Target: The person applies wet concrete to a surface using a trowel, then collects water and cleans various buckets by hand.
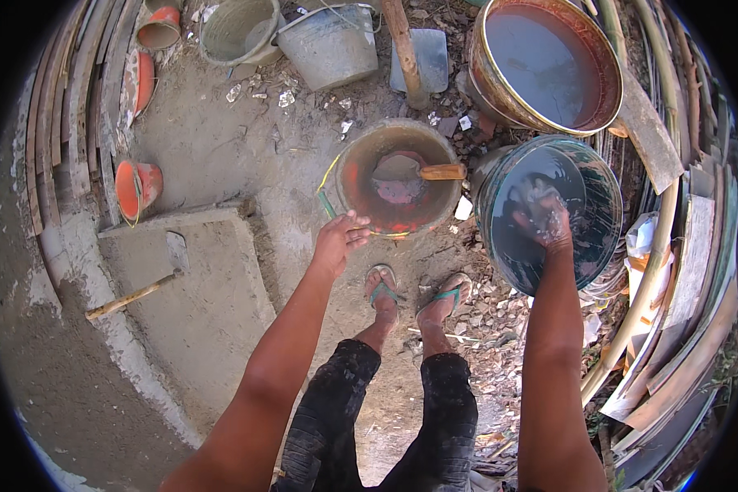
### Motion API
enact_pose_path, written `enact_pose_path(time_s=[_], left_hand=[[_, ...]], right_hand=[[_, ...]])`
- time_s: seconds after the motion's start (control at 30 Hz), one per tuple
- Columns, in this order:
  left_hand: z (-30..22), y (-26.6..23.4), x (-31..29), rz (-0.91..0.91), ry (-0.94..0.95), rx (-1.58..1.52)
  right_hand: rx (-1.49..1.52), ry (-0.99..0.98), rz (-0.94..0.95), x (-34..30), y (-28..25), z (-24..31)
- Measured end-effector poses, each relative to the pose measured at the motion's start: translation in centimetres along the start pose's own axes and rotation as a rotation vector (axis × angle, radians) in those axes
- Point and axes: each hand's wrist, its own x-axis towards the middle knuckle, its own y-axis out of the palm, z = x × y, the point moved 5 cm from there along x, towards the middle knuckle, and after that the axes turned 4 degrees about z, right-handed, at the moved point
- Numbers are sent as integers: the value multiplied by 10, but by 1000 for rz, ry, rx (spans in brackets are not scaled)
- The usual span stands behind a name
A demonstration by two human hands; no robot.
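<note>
My right hand (547, 220) dips into cloudy grey water in a dark green bucket (603, 246). Its thumb stands apart from the fingers, which the water partly blurs, and I see nothing held in it. At the near left rim of a mortar-smeared orange bucket (357, 156) hovers my left hand (342, 242), open, fingers stretched toward the right. It is close to that bucket's yellow and green handle (328, 202); whether it touches is unclear. Inside the orange bucket lies a trowel (443, 172), wooden handle toward the right, its blade smeared with grey mortar.
Beyond the green bucket stands a big rusty drum (500, 90) of grey water. A shovel (407, 57) and grey buckets (328, 49) are at the back. A hoe (135, 295) lies on the mortar slab at left. Bamboo poles (652, 271) and planks line the right; rubble surrounds my feet.
</note>
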Motion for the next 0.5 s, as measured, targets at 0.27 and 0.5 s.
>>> enact_pose_path(time_s=[0.27,0.5], left_hand=[[-15,58,99,507,-73,-314],[-24,11,117,-1,209,976]], right_hand=[[-1246,-441,347,-149,288,-69],[-751,-517,112,-161,229,-51]])
